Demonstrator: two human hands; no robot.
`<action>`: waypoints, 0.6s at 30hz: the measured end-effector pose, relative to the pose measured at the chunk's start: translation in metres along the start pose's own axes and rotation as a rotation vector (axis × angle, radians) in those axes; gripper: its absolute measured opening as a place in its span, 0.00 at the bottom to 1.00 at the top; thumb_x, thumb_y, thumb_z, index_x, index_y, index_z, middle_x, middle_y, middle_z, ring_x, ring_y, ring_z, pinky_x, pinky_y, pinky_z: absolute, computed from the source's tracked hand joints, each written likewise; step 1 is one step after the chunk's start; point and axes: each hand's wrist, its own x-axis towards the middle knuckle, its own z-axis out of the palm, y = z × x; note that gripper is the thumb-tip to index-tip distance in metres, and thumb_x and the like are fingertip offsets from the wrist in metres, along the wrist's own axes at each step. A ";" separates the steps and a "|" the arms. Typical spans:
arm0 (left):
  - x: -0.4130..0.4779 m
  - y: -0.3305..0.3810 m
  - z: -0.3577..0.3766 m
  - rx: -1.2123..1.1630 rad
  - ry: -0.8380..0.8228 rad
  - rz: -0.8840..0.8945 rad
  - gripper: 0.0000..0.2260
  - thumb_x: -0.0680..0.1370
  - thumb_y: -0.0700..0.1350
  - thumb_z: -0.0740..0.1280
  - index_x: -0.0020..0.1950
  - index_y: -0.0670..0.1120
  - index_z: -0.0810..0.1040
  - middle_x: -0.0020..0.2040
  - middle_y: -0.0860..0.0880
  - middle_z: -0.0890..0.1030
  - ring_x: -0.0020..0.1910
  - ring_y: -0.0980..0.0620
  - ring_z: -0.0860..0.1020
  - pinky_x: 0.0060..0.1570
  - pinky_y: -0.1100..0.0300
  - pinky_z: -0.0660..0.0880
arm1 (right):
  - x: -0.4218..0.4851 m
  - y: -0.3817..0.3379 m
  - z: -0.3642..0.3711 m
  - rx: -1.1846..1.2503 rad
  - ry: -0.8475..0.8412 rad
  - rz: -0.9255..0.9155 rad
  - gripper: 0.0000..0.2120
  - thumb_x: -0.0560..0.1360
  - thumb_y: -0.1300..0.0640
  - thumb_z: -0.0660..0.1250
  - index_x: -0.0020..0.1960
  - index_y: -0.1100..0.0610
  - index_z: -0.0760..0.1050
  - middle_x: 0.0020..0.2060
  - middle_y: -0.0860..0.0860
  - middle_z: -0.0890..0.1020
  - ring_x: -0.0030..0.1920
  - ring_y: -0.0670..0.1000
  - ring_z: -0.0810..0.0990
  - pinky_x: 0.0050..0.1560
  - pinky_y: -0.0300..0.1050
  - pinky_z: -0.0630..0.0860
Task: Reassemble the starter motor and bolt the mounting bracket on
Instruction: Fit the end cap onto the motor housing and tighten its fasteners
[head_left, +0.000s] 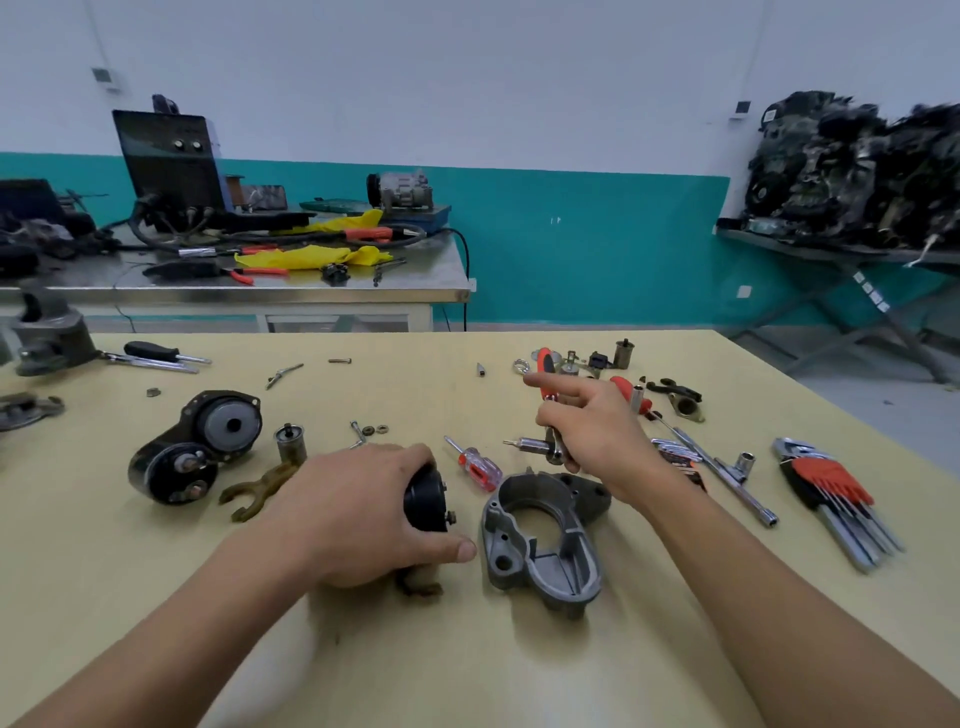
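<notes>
While my left hand (358, 514) grips the black motor body (426, 499) on the yellow table (467, 665), my right hand (592, 431) holds the ratchet (545, 370) above the table.

1. Left hand: fingers are curled over the top of the motor body and the thumb lies flat along the table beneath it. The end face of the body, with a small stud, points right.
2. Right hand: three fingers are wrapped round the ratchet near its head and the index finger is stretched straight out to the left. The red handle rises past the fingers, and a driver bit (522, 443) projects left from the head.
3. Cast aluminium housing (550, 566): it lies on the table between my forearms, just right of my left thumb, open side up.
4. Gear-and-solenoid assembly (197, 447): it rests well to the left, with the brown fork lever (257, 493) and a small metal cylinder (290, 441) beside it.
5. Red-handled screwdriver (478, 467): it lies between my hands.
6. Hex key set (831, 493) and T-handle socket wrench (727, 478): both lie to the right.
</notes>
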 end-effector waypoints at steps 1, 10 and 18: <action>0.003 0.000 -0.004 -0.025 -0.036 0.007 0.40 0.60 0.84 0.56 0.62 0.61 0.68 0.55 0.59 0.77 0.51 0.54 0.74 0.50 0.55 0.75 | -0.001 -0.002 0.000 0.009 0.002 -0.010 0.22 0.76 0.66 0.64 0.62 0.44 0.79 0.22 0.40 0.76 0.23 0.47 0.64 0.23 0.44 0.64; 0.033 0.003 -0.033 -0.141 -0.194 0.070 0.33 0.70 0.73 0.67 0.67 0.55 0.74 0.61 0.55 0.78 0.56 0.55 0.77 0.60 0.54 0.75 | -0.004 -0.007 -0.003 0.065 -0.006 -0.097 0.17 0.75 0.66 0.67 0.49 0.44 0.81 0.24 0.44 0.77 0.22 0.44 0.71 0.23 0.40 0.71; 0.052 0.041 -0.049 -0.784 0.083 0.446 0.08 0.82 0.49 0.64 0.56 0.50 0.82 0.42 0.53 0.84 0.41 0.56 0.81 0.41 0.62 0.78 | -0.007 -0.022 -0.012 0.250 0.038 -0.127 0.09 0.75 0.57 0.74 0.55 0.48 0.82 0.42 0.58 0.85 0.35 0.51 0.81 0.30 0.41 0.77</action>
